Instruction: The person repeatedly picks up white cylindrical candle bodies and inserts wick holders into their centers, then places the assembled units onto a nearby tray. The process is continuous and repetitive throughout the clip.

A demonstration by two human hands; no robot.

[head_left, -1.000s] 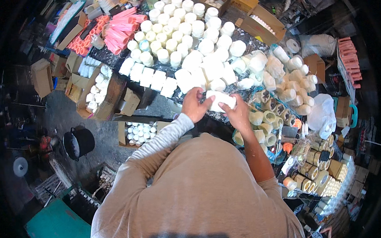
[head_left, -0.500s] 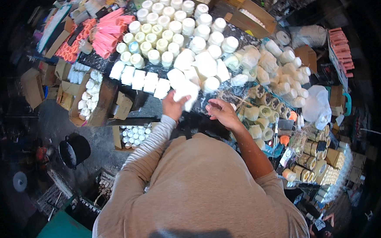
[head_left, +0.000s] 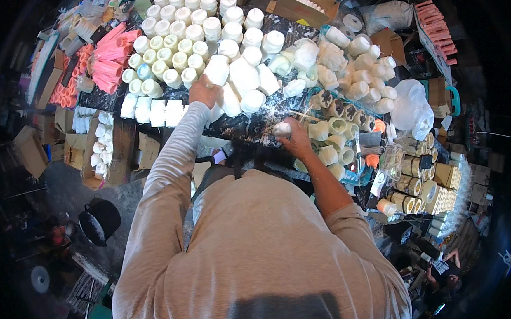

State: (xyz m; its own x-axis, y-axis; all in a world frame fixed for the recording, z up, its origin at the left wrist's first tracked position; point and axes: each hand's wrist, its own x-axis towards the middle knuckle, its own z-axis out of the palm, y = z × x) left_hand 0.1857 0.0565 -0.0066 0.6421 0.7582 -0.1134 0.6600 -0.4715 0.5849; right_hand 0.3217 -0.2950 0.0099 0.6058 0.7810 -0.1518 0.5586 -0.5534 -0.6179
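Observation:
My left hand [head_left: 203, 93] reaches forward to a cluster of white blocks on the dark table [head_left: 236, 127]. Its fingers are closed against the lower left side of a white blocky piece [head_left: 216, 70], which partly hides them. Other smooth white blocks [head_left: 244, 75] lean together just right of it. Near the table's front edge, my right hand [head_left: 298, 140] closes round a small rounded white lump [head_left: 281, 129], whose exact kind I cannot make out. White powder and crumbs lie on the tabletop around it.
Rows of white cylinders [head_left: 184, 30] stand at the back left, beside pink sticks [head_left: 111, 60]. Short ridged white pieces [head_left: 158, 113] line the left front edge. Hollow cream moulds [head_left: 336, 125] and a white plastic bag [head_left: 411, 108] lie right. A black pot [head_left: 99, 220] is on the floor.
My left hand has moved forward and left to the cluster, without the white piece it held. My right hand, open and bare before, now holds a white lump. The view has shifted.

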